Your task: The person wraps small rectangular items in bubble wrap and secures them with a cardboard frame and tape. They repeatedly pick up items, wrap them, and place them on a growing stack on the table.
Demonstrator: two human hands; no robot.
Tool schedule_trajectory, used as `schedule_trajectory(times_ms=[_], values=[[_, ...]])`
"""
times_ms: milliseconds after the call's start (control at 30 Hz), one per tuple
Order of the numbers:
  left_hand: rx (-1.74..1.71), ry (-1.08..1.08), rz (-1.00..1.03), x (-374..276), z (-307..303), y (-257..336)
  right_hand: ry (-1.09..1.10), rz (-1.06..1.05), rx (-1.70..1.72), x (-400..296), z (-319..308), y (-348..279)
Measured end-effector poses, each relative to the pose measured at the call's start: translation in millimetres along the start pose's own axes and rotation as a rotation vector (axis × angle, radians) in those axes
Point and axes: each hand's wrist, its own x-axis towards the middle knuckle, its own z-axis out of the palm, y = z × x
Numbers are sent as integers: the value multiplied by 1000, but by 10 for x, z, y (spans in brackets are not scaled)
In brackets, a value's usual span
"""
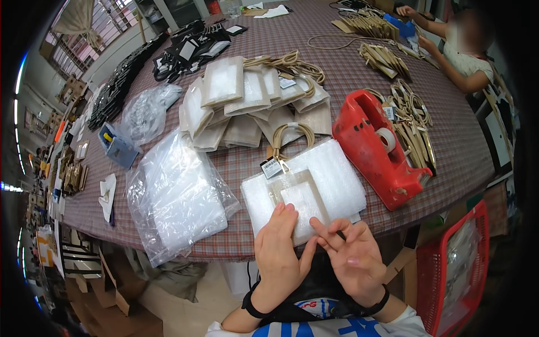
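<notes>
A flat beige pouch (313, 183), perhaps a small bag, lies on a stack of white foam sheets (337, 168) at the table's front edge. Its coiled tan cord (312, 131) extends beyond the sheets, beside a hang tag (271, 167) with a printed code. Over the pouch's face is a smaller white sheet (301, 202). My left hand (278, 250) rests its fingertips on the sheet's left side, thumb apart. Just right of it hovers my right hand (356, 259), palm partly turned up, fingers spread and bent, with nothing visible in it.
Foam-wrapped pouches (248, 97) are piled behind. A red tape dispenser (379, 156) stands right; a clear bag of white sheets (185, 193) lies left, near a blue tape dispenser (118, 145). Across the table, a person (467, 63) handles tan pieces. A red basket (454, 269) stands at lower right.
</notes>
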Motion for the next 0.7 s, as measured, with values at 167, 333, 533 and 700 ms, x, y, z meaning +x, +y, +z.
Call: schedule_trajectory(times_ms=[167, 333, 533, 700], values=[[0, -10, 19, 7, -25, -9, -67, -20, -74, -21, 23, 80], [-57, -53, 35, 22, -103, -16, -100, -103, -232, -75, -16, 168], [-69, -62, 24, 11, -106, -24, -212, -199, -468, -117, -73, 269], [-68, -50, 26, -19, -75, -53, -212, -257, -710, -171, -66, 364]])
